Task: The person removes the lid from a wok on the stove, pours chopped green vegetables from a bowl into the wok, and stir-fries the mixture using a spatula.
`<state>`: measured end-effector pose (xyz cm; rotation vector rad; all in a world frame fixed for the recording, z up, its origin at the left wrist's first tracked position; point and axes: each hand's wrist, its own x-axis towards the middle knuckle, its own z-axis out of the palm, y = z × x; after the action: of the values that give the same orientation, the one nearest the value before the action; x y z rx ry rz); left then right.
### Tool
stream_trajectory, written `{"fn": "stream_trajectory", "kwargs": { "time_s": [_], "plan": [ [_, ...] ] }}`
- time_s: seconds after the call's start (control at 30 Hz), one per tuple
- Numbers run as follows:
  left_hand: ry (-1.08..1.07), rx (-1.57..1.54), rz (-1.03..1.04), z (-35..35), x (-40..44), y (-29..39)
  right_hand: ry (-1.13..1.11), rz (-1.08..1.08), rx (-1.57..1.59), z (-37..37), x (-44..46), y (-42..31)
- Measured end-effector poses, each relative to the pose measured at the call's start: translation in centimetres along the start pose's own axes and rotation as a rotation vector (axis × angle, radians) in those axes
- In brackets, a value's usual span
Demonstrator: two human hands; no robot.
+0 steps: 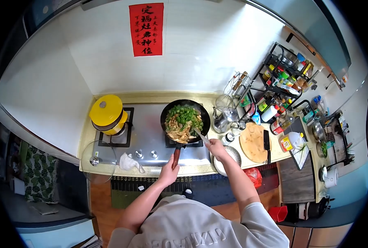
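Observation:
A black frying pan (pixel 206 119) sits on the right burner of the gas stove. In it lie chopped green vegetables (pixel 183 115) and pale brown sliced pieces (pixel 180 134), heaped together. My left hand (pixel 168 173) is closed around the pan's brown handle (pixel 177 156), which points toward me. Over the pan's right front edge, my right hand (pixel 217 149) grips a pale spatula (pixel 201 135), its tip down among the food. A plate (pixel 233 153) rests on the counter just beyond my right hand, partly hidden by my forearm.
A yellow pot (pixel 106 110) stands on the left burner. A glass lid (pixel 105 165) and white cloth (pixel 129 163) lie at the front left. To the right are a round cutting board (pixel 252 142), a knife (pixel 267 140), a metal kettle (pixel 223 123) and a seasoning rack (pixel 270 78).

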<state>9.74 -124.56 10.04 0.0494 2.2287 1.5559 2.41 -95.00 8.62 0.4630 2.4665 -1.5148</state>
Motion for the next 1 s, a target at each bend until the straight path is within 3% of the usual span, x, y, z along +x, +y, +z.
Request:
{"fn": "stream_trajectory", "kwargs": {
  "time_s": [0.07, 0.17, 0.27, 0.4, 0.57, 0.7, 0.83, 1.0],
  "plan": [
    [-0.015, 0.004, -0.037, -0.2, -0.1, 0.6, 0.123, -0.079, -0.167, 0.4, -0.1, -0.8],
    [0.049, 0.003, 0.123, 0.6, 0.9, -2.0, 0.264, -0.263, -0.513, -0.5, -3.4, -4.3],
    [0.054, 0.004, 0.131, 0.6, 1.1, -2.6, 0.235, -0.274, -0.824, -2.0, -6.0, -7.5],
    [0.062, 0.016, 0.151, 0.8, 1.3, -3.3, 0.214, -0.518, -1.168, -2.3, -7.2, -8.4],
    [0.056, 0.022, 0.137, 0.7, 1.2, -2.7, 0.194, -0.670, -1.606, -1.0, -10.7, -9.4],
    [0.055, 0.028, 0.115, 0.7, 1.4, -2.8, 0.105, -0.689, -1.637, -3.8, -13.9, -11.7],
    [0.057, 0.016, 0.129, 0.8, 1.4, -3.1, 0.089, -0.564, -1.711, -6.9, -16.3, -16.4],
    [0.038, 0.007, 0.089, 0.4, 1.0, -2.2, 0.044, -0.492, -1.701, -5.7, -16.9, -18.1]
  ]
}}
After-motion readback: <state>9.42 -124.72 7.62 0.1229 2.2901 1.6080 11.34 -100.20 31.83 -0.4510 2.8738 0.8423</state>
